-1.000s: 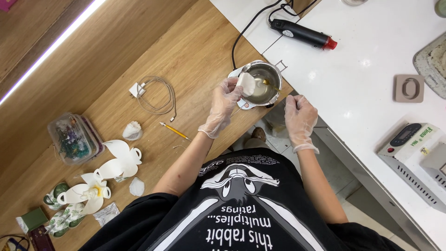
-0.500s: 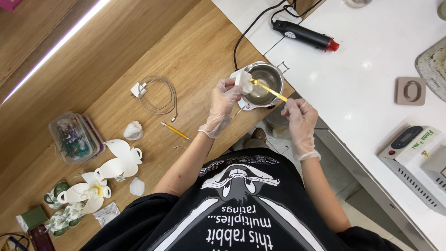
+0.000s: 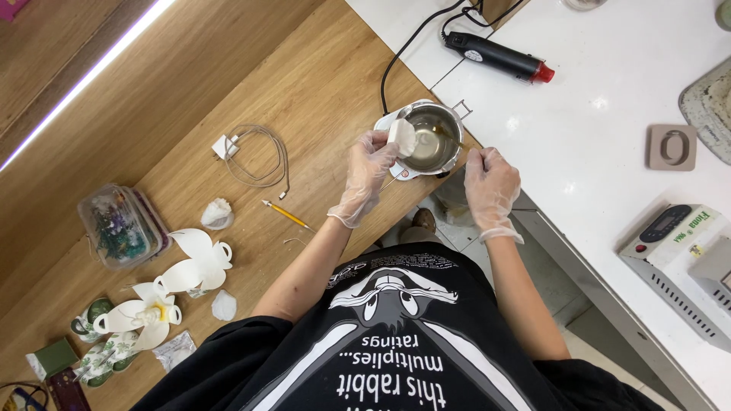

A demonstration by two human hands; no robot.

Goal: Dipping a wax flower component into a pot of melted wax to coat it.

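The right hand [image 3: 487, 183] has lowered the yellow stick [image 3: 444, 135] back into the small metal pot [image 3: 435, 137]; its grip looks pinched, though hard to tell. The left hand [image 3: 369, 169] still pinches a white petal-like piece [image 3: 402, 137] over the rim.

Silver pot [image 3: 435, 137], white petal [image 3: 402, 137], black heat gun [image 3: 495, 55] (red tip), yellow pencil [image 3: 286, 215]

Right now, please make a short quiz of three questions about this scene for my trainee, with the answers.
1. True or false: the left hand holds a white piece over the pot.
2. What lies on the wood table nearest the left forearm? A) scissors B) yellow pencil C) spoon
3. Fill in: the heat gun on the white counter has a ____ tip.

Key: 1 true; 2 B; 3 red.
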